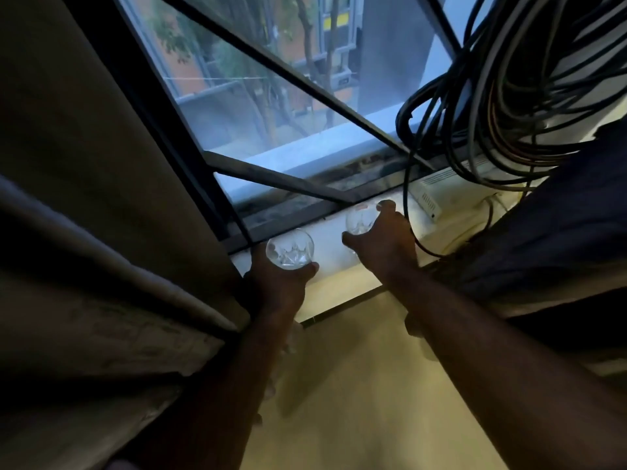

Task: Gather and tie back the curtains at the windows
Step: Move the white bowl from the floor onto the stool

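Your left hand (281,283), lower centre of frame, cups a clear glass (290,248) from below. Your right hand (381,237), just right of centre, is wrapped over a second glass (360,220) on the white sill (330,252). Judgement: you are clearing the sill. Keep both glasses upright and set them well apart from the black cables (509,96), upper right. The pale curtain (84,164) fills the left, the dark curtain (559,232) the right edge; neither is tied yet.
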